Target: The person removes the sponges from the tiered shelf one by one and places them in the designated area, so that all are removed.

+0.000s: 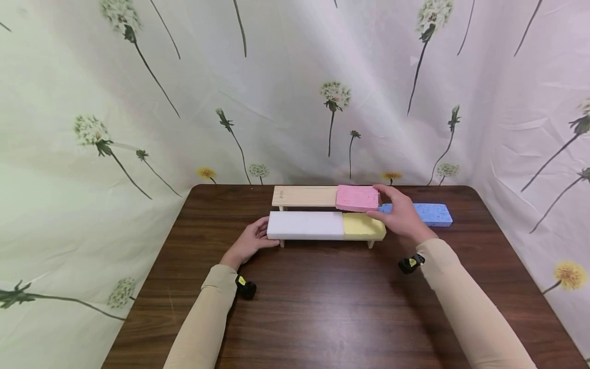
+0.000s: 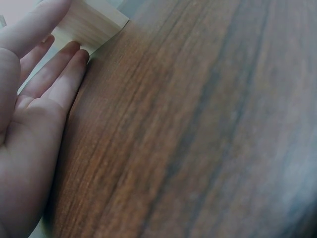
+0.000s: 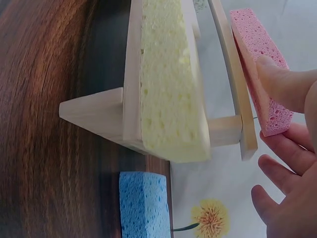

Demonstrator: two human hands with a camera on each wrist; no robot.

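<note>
A pink sponge lies at the right end of the rear wooden board. My right hand pinches its right end between thumb and fingers, also seen from the side in the right wrist view. On the front wooden board are a white foam block and, to its right, a yellow sponge. My left hand holds the left end of the front board, its thumb at the front corner. In the left wrist view its fingertips overlap a wooden leg.
A blue sponge lies on the dark wood table, right of the boards and partly behind my right hand. Behind the table hangs a pale curtain printed with dandelions. Short wooden legs support the boards.
</note>
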